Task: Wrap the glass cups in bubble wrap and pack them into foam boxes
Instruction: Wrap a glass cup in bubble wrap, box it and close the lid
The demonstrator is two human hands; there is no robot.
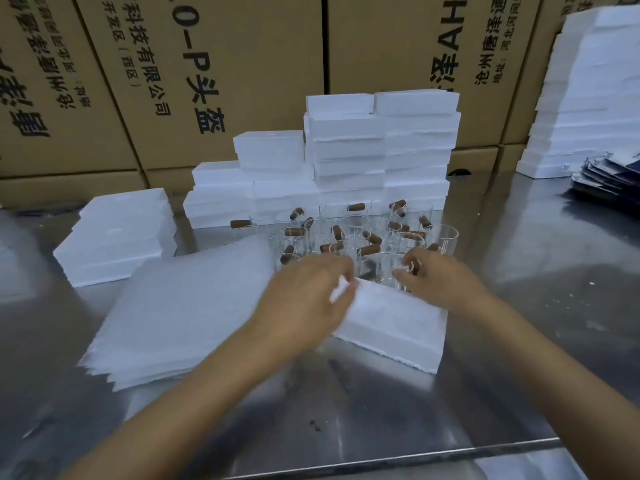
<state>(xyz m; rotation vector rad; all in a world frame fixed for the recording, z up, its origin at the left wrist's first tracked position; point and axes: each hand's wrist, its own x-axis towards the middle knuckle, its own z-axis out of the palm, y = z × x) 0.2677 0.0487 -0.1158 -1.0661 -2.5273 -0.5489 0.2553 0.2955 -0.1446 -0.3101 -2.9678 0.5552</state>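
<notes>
Both arms reach forward over a shiny metal worktop (346,410). The left hand (304,299) hovers over the near left corner of a closed white foam box (398,323) that lies flat on the worktop just in front of the person; its fingers are curled and blurred, and its grip seems to pinch a small bit of white material at the fingertips (too blurred to tell whether this is wrap or the box edge). The right hand (436,278) is at the far edge of the same box, its thumb and fingers curled, and its grip pinches the rim of a glass cup (403,271) that stands right behind the box. That cup belongs to a crowded cluster of clear glass cups (360,233) with brown wooden handles, standing upright in the middle of the worktop, between the near box and a stepped wall of stacked foam boxes (381,147). To the left of the near box, touching or nearly touching the left forearm's side, lies a thick pile of bubble wrap sheets (183,306), flat and slightly fanned at its edges. Farther left sits a low stack of foam pieces (117,233). At the far right rises a tall stack of white foam (588,98), with a small pile of dark flat packs (606,178) at its foot. Large brown cardboard cartons (207,64) with printed black characters line the back.
</notes>
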